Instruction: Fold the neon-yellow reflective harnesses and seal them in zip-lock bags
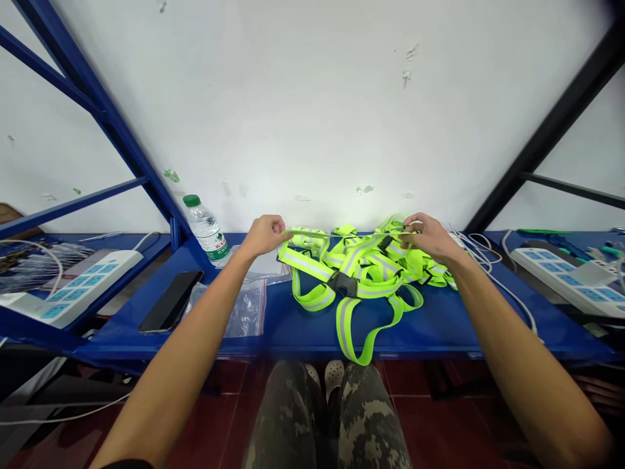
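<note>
A length of neon yellow-green reflective strap (342, 233) is stretched level between my two hands. My left hand (266, 233) pinches its left end, fingers closed. At the other end, my right hand (426, 234) grips the strap between thumb and fingers. Beneath and behind it lies a tangled heap of the same straps (375, 264) with grey reflective stripes. A black plastic buckle (343, 284) sits on the near side of the heap. One strap loop (364, 352) hangs over the table's front edge.
On the blue table (288, 335), a water bottle (208, 231), black phone (170, 301) and clear plastic bags (247, 312) lie left. White cables (481, 251) run at right. Power strips (81, 286) flank both sides. Blue frame posts (122, 140) and a white wall (303, 117) bound the space.
</note>
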A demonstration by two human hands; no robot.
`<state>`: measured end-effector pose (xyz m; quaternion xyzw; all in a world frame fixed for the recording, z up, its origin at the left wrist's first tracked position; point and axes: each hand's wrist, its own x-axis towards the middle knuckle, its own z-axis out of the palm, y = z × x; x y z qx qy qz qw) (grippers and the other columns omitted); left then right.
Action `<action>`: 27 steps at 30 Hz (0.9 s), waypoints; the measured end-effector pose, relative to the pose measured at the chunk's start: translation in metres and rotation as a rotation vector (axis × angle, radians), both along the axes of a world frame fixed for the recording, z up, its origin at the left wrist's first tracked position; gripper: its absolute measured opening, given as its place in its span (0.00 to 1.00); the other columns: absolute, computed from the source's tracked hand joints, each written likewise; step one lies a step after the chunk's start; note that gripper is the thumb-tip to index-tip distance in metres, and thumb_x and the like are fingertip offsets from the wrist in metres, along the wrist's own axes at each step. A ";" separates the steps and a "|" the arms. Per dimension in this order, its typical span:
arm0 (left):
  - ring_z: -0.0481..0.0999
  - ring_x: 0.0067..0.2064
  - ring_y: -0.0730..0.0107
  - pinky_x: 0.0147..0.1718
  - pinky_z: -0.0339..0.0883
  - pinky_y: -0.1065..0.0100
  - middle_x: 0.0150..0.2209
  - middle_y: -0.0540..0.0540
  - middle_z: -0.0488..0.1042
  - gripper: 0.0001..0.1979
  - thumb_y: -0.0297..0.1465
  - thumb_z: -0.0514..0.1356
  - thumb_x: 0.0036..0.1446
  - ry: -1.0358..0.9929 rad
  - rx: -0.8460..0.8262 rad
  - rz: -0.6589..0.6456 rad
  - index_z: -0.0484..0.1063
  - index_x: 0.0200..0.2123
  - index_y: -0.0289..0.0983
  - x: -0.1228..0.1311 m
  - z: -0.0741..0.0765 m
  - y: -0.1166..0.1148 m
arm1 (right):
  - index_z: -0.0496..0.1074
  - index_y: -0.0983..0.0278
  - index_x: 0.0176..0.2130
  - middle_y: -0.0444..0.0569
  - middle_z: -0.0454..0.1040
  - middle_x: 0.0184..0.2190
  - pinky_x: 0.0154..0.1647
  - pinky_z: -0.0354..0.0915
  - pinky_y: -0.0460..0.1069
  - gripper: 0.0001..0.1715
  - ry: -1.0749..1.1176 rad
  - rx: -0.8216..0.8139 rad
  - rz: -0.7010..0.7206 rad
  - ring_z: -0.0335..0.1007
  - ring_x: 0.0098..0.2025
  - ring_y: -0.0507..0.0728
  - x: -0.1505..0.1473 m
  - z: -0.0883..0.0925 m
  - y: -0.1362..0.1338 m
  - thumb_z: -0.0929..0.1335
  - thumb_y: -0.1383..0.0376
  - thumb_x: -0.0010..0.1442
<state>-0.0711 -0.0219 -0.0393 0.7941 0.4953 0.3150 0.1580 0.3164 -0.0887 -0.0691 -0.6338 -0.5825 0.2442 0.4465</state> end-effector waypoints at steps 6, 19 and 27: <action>0.67 0.27 0.66 0.30 0.57 0.68 0.25 0.48 0.71 0.05 0.34 0.60 0.51 -0.160 0.150 0.346 0.70 0.30 0.40 0.004 -0.012 0.004 | 0.68 0.60 0.33 0.50 0.75 0.31 0.35 0.71 0.55 0.18 0.230 -0.103 -0.061 0.73 0.34 0.59 0.012 0.003 -0.012 0.76 0.64 0.43; 0.76 0.31 0.63 0.35 0.73 0.60 0.26 0.46 0.74 0.05 0.28 0.62 0.45 -1.040 -1.026 -0.114 0.70 0.29 0.36 -0.012 0.010 0.006 | 0.69 0.61 0.34 0.40 0.67 0.24 0.23 0.56 0.46 0.26 0.287 -0.287 0.170 0.57 0.23 0.48 0.019 0.020 -0.027 0.80 0.60 0.37; 0.75 0.32 0.55 0.37 0.73 0.47 0.25 0.41 0.72 0.10 0.31 0.59 0.44 -1.044 -0.907 -0.167 0.60 0.18 0.39 -0.017 0.003 -0.003 | 0.73 0.63 0.30 0.51 0.71 0.27 0.36 0.64 0.54 0.19 0.561 -0.271 0.075 0.67 0.35 0.59 0.039 0.010 -0.021 0.78 0.55 0.43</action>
